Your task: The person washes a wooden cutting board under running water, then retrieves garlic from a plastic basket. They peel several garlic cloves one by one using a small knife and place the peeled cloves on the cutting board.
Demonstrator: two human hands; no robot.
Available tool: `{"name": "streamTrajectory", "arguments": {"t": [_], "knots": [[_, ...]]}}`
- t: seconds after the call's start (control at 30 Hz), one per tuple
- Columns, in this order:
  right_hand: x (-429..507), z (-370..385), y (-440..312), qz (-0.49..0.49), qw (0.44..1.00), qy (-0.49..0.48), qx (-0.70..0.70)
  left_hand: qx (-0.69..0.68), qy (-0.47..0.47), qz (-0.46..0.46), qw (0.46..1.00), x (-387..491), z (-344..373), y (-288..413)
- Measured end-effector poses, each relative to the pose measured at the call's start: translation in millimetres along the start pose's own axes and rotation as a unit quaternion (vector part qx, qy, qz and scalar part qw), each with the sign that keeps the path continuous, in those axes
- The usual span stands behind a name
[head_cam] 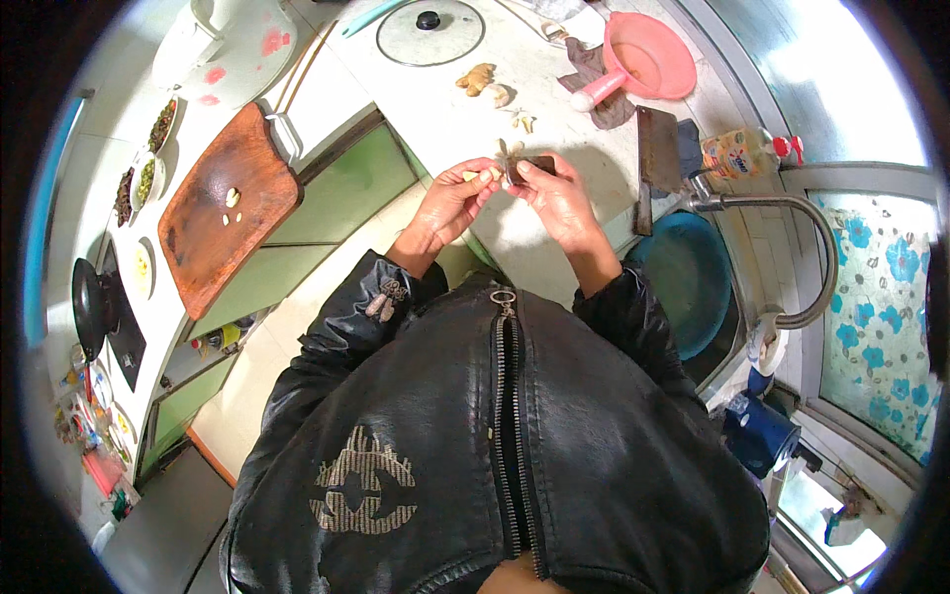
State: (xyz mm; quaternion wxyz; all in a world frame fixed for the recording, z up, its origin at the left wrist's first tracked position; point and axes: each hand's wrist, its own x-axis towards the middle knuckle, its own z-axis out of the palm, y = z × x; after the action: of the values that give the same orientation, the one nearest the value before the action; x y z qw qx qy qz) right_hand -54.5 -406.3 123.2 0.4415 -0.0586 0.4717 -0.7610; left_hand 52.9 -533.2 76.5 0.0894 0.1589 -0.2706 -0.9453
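Note:
My left hand [454, 199] pinches a small pale yellow piece [475, 175], which looks like a peeled garlic clove, between thumb and fingers. In my right hand [557, 194] is a small dark flat blade or handle [536, 169], perhaps a paring knife. The fingertips of both hands nearly meet above the white counter [512, 245]. Just beyond them lie garlic skins or cloves [509, 147] and further pale scraps [522, 120]. A knob of ginger [475, 79] and a pale garlic piece [496, 95] rest farther back.
Left, a wooden cutting board [223, 245] bears several peeled cloves [233, 197]. A glass lid [430, 37], pink ladle [653, 59] and cleaver [656, 156] lie beyond and to the right. At right, a blue basin [686, 289] sits in the sink under a curved faucet [824, 252].

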Motion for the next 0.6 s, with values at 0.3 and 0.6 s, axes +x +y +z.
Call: {"name": "streamTrajectory", "arguments": {"t": [0.3, 0.6], "knots": [[-3, 5, 3, -0.083, 0.979, -0.005, -0.184, 0.103, 0.065, 0.011, 0.992, 1, 2, 2], [-2, 7, 1, -0.100, 0.972, 0.029, -0.211, 0.008, 0.034, -0.028, 0.999, 2, 3, 3]]}}
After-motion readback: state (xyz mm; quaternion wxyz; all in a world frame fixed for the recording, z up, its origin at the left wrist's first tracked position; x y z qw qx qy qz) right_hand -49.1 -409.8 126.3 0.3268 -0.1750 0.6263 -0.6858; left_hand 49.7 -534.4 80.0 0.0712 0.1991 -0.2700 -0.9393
